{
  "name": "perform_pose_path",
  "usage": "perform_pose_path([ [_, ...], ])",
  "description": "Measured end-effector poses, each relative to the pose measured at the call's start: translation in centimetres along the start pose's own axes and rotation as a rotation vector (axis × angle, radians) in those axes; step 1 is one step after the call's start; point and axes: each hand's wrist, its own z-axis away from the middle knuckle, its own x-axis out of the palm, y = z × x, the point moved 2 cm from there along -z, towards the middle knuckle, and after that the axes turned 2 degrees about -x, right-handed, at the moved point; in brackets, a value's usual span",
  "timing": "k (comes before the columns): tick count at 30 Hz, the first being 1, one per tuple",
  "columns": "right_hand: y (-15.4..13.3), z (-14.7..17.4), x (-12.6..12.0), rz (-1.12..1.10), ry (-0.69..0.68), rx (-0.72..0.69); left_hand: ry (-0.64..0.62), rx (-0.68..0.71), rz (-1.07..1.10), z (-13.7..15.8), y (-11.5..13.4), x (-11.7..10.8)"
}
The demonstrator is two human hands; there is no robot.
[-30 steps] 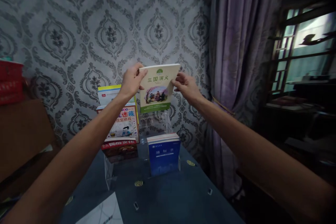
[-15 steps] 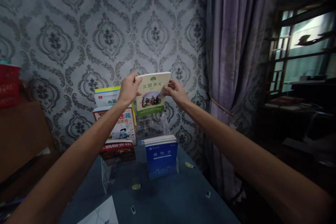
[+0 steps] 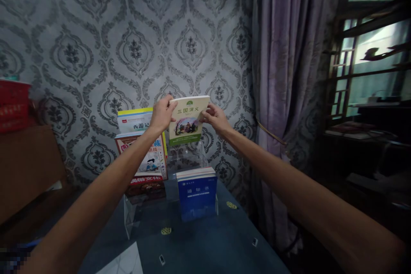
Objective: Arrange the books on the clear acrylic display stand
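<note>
A cream book with a green lower band (image 3: 185, 120) is held upright, its top leaning back slightly, between my two hands. My left hand (image 3: 162, 114) grips its upper left edge, and my right hand (image 3: 215, 117) pinches its right edge. Under it stands a clear stepped acrylic rack (image 3: 188, 154); whether the book's bottom touches the rack I cannot tell. On the front right step rests a blue book (image 3: 197, 197) with several others behind it. To the left, partly behind my left forearm, are a picture-covered book (image 3: 152, 160) and a pale book with a yellow edge (image 3: 133, 120).
The dark table (image 3: 205, 248) bears a white sheet (image 3: 125, 261) at its front. At the left are a cardboard box (image 3: 28, 167) and a red basket (image 3: 14, 105). A patterned wall stands behind, and a purple curtain (image 3: 282, 51) hangs to the right.
Both hands and the cream book have come down slightly, and the book's top tilts farther back. The view has shifted a little. The grip stays the same.
</note>
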Motion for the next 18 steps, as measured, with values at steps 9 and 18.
perform_pose_path([
  [9,-0.1,-0.5,0.8,-0.008,-0.015,0.014,0.021,-0.030,0.037,-0.6,-0.9,-0.9],
  [18,0.2,-0.9,1.2,-0.013,-0.024,0.038,0.013,-0.048,-0.009,-1.1,-0.7,-1.7],
])
